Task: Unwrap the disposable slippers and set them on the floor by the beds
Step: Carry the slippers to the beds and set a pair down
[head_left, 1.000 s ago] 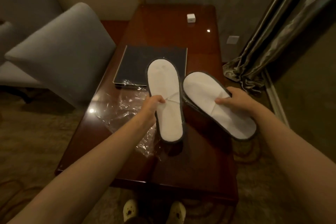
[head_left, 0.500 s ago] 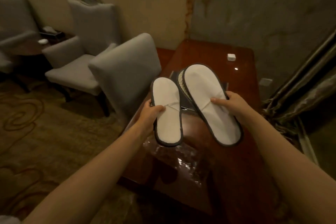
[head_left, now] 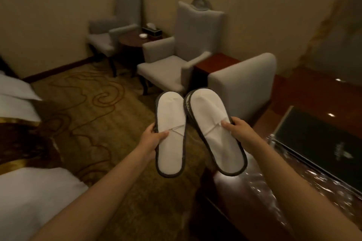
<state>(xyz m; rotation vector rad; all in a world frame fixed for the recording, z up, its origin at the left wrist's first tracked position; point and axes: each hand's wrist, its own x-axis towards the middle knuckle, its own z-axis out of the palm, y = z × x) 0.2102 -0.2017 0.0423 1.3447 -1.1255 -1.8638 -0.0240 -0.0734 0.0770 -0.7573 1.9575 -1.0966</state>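
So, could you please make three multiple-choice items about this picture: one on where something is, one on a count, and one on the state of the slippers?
1. Where is the tissue box?
A. On the round side table between the two armchairs
B. On the bed
C. On the carpet

2. How many slippers does the person hold?
A. One
B. Two
C. Four

3. What is the state of the slippers?
A. Sealed in plastic
B. Lying on the floor
C. Unwrapped and held in the air

Key: 1 A, the tissue box stands on the round side table between the grey armchairs. 2 B, the left hand grips the left slipper and the right hand grips the right slipper. 3 C, both are bare white and held above the carpet, while the clear wrapper lies on the desk.
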